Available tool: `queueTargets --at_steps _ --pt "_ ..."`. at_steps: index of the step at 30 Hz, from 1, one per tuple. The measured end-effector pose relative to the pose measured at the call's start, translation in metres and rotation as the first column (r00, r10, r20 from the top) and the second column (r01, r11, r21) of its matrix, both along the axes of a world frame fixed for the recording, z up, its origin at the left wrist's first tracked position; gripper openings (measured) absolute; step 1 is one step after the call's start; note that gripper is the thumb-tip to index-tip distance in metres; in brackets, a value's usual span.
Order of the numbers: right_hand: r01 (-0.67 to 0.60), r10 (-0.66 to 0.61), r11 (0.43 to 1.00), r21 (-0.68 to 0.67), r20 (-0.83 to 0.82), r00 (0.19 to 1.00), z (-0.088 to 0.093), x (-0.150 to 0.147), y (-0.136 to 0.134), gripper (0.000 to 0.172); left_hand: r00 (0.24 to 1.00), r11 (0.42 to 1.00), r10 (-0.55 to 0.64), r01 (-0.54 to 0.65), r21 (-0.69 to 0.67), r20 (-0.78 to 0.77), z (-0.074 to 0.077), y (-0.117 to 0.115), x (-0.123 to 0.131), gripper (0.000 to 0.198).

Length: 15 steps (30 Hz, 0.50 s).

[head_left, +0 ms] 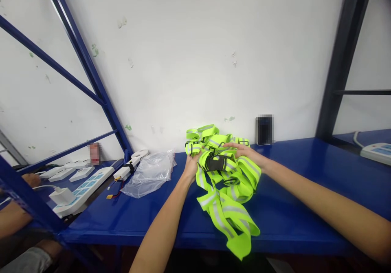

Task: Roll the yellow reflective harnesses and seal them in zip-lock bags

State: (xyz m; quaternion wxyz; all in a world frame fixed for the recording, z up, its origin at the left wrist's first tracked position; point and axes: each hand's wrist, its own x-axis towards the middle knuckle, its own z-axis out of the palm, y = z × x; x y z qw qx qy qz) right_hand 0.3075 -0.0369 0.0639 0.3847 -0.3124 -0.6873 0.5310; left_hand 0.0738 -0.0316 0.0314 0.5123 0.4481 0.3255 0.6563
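The reflective safety vest (227, 199) lies bunched on the blue shelf (293, 220) against the white wall, one end drooping over the front edge. The left hand (192, 164) has its fingers curled around the vest's left straps. The right hand (244, 150) rests flat on top with its fingers stretched out. A clear plastic bag (149, 174) lies just to the left.

White wall (195, 53), scuffed, small green flecks. Blue metal shelf (305, 191) runs along it. Blue diagonal braces (82, 57) on the left, dark upright post (345, 57) on the right. Light soft, even.
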Motion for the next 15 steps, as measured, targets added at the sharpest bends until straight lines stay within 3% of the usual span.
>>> queueTargets --at_steps 2,3,4,6,7,8,10,12,14,15 --pt "0.079 -0.107 0.974 0.214 0.123 0.987 0.000 0.001 -0.002 0.051 0.999 1.000 -0.005 0.006 -0.008 0.034 -0.001 0.002 -0.002 0.053" --pt "0.152 -0.236 0.905 0.398 0.172 0.956 0.002 0.001 -0.004 0.048 0.999 1.000 0.001 0.000 -0.017 0.042 -0.002 0.003 -0.003 0.053" --pt "0.212 -0.379 0.781 0.588 0.177 0.908 0.004 0.001 -0.008 0.045 0.999 1.000 0.010 -0.009 -0.027 0.045 -0.003 0.005 -0.003 0.052" --pt "0.263 -0.574 0.464 0.846 0.061 0.816 0.007 -0.003 -0.020 0.041 0.998 0.999 0.030 -0.028 -0.034 0.052 -0.005 0.007 -0.004 0.049" --pt "0.249 -0.597 0.343 0.906 0.006 0.802 0.008 -0.006 -0.027 0.040 0.998 0.999 0.039 -0.037 -0.033 0.055 -0.005 0.007 -0.003 0.047" --pt "0.208 -0.580 0.270 0.940 -0.014 0.814 0.007 -0.011 -0.034 0.041 0.997 0.998 0.050 -0.048 -0.030 0.057 -0.006 0.007 -0.003 0.044" --pt "0.065 -0.523 0.201 0.977 0.051 0.851 0.002 -0.022 -0.044 0.043 0.996 0.998 0.053 -0.052 -0.026 0.064 -0.006 0.007 -0.002 0.040" --pt "-0.057 -0.522 0.199 0.978 0.155 0.839 -0.007 -0.033 -0.046 0.048 0.997 0.998 -0.016 0.020 -0.058 0.080 -0.005 0.006 -0.002 0.037" --pt "-0.085 -0.528 0.277 0.957 0.225 0.819 -0.015 -0.039 -0.041 0.050 0.987 0.981 -0.138 0.148 -0.127 0.086 -0.003 0.006 -0.005 0.033" --pt "-0.062 -0.511 0.346 0.936 0.243 0.824 -0.017 -0.040 -0.037 0.047 0.977 0.963 -0.197 0.208 -0.169 0.081 -0.002 0.006 -0.008 0.029"
